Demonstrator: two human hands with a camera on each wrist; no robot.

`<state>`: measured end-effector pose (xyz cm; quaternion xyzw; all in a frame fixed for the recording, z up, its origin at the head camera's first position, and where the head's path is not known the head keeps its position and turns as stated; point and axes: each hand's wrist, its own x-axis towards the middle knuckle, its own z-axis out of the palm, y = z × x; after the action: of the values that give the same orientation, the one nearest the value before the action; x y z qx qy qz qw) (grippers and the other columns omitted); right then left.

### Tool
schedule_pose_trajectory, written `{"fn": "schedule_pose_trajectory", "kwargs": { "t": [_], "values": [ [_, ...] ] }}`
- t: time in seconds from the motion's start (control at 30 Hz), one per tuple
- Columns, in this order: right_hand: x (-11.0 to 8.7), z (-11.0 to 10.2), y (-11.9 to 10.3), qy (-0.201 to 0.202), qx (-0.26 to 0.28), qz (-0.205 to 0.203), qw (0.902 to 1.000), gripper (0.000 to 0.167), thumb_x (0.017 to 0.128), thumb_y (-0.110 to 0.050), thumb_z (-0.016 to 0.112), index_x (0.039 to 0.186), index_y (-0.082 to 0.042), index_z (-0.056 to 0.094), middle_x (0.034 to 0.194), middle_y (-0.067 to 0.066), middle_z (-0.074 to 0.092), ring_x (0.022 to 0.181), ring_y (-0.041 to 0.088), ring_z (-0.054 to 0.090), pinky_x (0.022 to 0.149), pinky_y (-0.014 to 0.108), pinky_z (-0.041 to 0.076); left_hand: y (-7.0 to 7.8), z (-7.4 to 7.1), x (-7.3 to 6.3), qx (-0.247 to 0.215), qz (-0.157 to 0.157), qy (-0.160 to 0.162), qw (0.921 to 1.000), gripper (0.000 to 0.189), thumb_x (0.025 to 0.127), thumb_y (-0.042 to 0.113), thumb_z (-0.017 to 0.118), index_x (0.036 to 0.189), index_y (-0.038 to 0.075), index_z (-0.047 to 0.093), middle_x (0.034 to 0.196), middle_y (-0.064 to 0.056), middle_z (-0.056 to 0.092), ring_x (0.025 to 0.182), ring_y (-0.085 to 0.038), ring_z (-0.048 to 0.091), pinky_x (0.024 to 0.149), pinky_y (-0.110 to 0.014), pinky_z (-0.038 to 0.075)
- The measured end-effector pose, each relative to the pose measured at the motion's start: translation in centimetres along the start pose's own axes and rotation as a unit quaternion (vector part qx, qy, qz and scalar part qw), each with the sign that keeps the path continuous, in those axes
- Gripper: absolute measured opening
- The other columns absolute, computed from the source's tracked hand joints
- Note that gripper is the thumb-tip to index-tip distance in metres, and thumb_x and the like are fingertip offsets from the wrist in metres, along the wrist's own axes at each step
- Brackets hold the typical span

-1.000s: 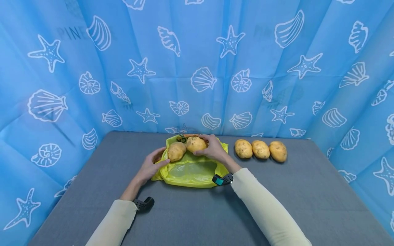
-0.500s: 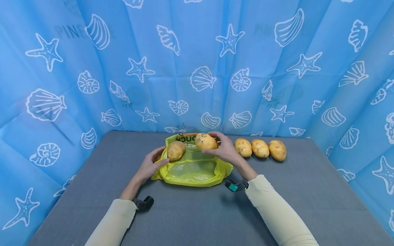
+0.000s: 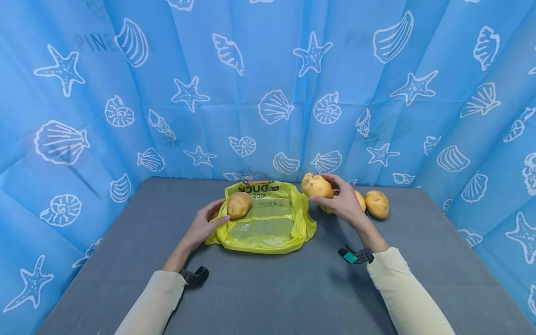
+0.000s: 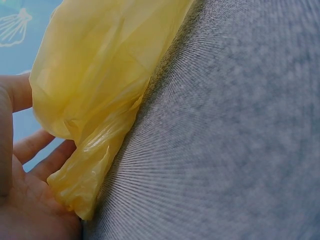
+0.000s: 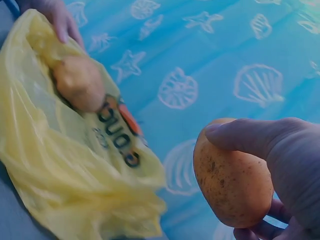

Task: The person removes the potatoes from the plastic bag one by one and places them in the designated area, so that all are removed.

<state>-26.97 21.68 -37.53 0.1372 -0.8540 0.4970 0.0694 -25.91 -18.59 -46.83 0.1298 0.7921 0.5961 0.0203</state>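
A yellow plastic bag [image 3: 270,229] lies on the grey table, its mouth spread wide and dark lettering at the back. My left hand [image 3: 202,226] holds the bag's left side, with the thumb over its rim; in the left wrist view the fingers [image 4: 36,144] pass behind the plastic. A potato [image 3: 239,205] sits at the bag's left, close to that thumb. Right of the bag, my right hand [image 3: 344,204] grips another potato [image 3: 315,186] above the table. Dark specks mark the held potato [image 5: 232,182] in the right wrist view.
Behind my right hand stands a row of potatoes; the rightmost potato [image 3: 377,204] shows fully, the others are partly covered. A blue curtain [image 3: 268,93] with white shells and starfish hangs along the back edge of the grey table [image 3: 268,293].
My right hand has lifted a potato off the bag and carried it right, towards the row. More of the bag's lettering shows. My left hand has stayed in place.
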Motion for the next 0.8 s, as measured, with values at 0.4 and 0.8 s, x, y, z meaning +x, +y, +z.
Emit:
{"fn": "schedule_pose_trajectory", "kwargs": {
  "t": [0.4,0.8],
  "values": [
    [-2.4,-6.2,2.7,0.094,-0.037,0.043,0.9939,0.078,0.090,-0.028,0.080,0.153,-0.003,0.041,0.144,0.025,0.048,0.118,0.034,0.051,0.080,0.022,0.047,-0.1,-0.2,0.1,0.006,-0.006,-0.001,1.0000,0.063,0.101,0.021,0.066,0.155,0.002,0.039,0.156,-0.023,0.039,0.143,-0.041,0.036,0.115,-0.058,0.031],
    [-4.3,-9.1,5.7,0.168,-0.022,0.113,0.9791,0.083,0.091,-0.034,0.078,0.156,-0.003,0.036,0.145,0.021,0.042,0.116,0.022,0.047,0.080,0.018,0.043,0.5,0.0,-0.1,0.010,-0.005,-0.001,0.9999,0.062,0.101,0.018,0.065,0.154,-0.001,0.038,0.156,-0.025,0.039,0.143,-0.042,0.035,0.116,-0.058,0.029]
  ]
}}
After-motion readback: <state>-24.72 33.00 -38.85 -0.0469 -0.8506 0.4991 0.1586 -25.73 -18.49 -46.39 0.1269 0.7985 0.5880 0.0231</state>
